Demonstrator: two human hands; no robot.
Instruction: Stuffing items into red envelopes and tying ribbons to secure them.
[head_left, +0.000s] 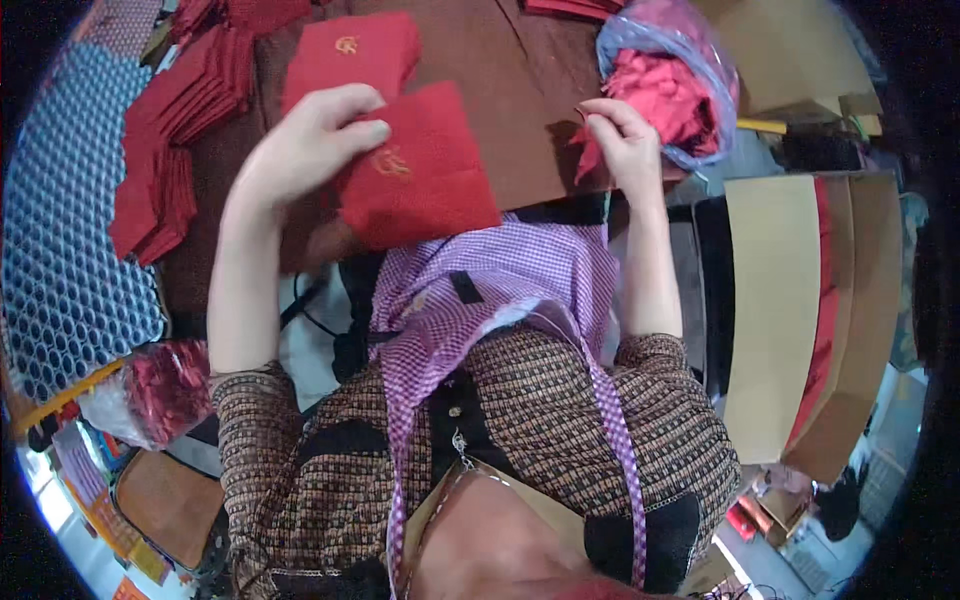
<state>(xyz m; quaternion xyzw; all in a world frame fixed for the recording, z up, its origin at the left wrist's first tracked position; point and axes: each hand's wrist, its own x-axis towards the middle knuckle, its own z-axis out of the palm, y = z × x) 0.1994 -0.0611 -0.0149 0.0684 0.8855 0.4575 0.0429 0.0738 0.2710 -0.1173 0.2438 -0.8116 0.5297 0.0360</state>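
Observation:
My left hand (305,150) is closed on a flat red pouch-like piece (430,185) with a gold emblem, thumb on top, held at the near table edge. Just beyond it lies a similar red piece (345,65) with the same gold mark. My right hand (630,150) pinches a small red scrap (588,162) between thumb and fingertips; the scrap hangs down, apart from the pouch. Right beside that hand, a clear bluish plastic bag (607,42) lies open toward me, filled with crumpled small red pieces (665,95).
On the brown table (520,90), fanned stacks of red pieces (190,95) lie to the left. A blue patterned surface (75,220) borders them. A tall open cardboard box (850,320) stands at the right. Another plastic bag of red pieces (165,395) sits lower left.

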